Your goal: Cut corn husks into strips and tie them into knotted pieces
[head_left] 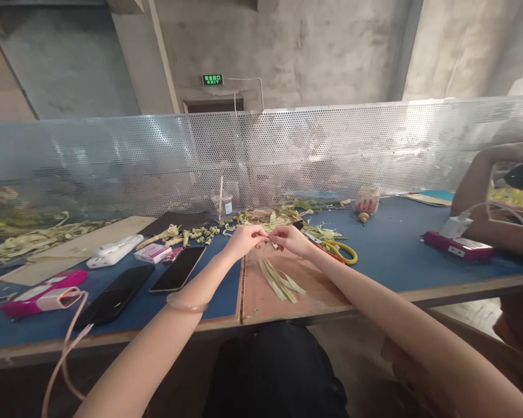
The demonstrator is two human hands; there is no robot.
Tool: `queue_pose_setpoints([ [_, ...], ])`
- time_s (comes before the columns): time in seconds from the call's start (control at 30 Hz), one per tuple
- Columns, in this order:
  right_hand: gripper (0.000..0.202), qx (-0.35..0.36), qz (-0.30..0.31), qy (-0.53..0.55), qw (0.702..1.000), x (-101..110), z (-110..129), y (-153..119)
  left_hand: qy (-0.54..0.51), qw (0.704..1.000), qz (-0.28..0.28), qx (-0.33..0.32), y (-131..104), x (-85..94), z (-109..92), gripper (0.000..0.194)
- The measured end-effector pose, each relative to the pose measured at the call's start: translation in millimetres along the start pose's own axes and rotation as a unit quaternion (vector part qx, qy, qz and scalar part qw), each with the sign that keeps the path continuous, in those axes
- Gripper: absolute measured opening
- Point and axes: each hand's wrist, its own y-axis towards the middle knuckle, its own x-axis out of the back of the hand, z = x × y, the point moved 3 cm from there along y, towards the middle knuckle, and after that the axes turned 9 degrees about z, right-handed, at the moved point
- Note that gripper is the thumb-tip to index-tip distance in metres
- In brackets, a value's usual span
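Observation:
My left hand (pixel 247 240) and my right hand (pixel 289 239) meet fingertip to fingertip over the pinkish board (pixel 300 290). Both are pinched at the upper end of a bundle of pale green leaf strips (pixel 276 276), whose loose ends fan down toward the table's front edge. What exactly lies between the fingertips is small and partly covered. Behind my hands spreads a pile of dry leaf pieces (pixel 270 217). Yellow-handled scissors (pixel 346 253) lie beside my right wrist, partly behind the forearm.
Left of my hands are two dark phones (pixel 179 269) (pixel 115 295), a small box (pixel 153 253), a white device (pixel 114 251) and a magenta power strip (pixel 43 292). A cup (pixel 223 206) and jar (pixel 368 201) stand near the perforated screen (pixel 287 157). A person's arm (pixel 473 186) is at right.

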Motion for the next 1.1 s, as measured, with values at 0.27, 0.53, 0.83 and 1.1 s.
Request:
queue_pose_setpoints([
  [0.27, 0.022, -0.012, 0.0, -0.013, 1.0, 2, 1, -1, -0.057, 0.998, 0.011, 0.023, 2, 1.3, 5, 0.012],
  [0.53, 0.019, -0.025, 0.011, -0.023, 0.999, 2, -8, 0, -0.105, 0.993, 0.046, 0.035, 1, 6.7, 6, 0.015],
  [0.83, 0.018, -0.031, 0.031, -0.072, 0.996, 4, -6, -2, -0.146, 0.982, 0.115, 0.024, -1, 7.5, 14, 0.023],
  [1.1, 0.014, -0.039, 0.035, -0.132, 0.99, 6, -5, -1, -0.151, 0.978, 0.141, 0.019, -2, 9.9, 18, 0.022],
])
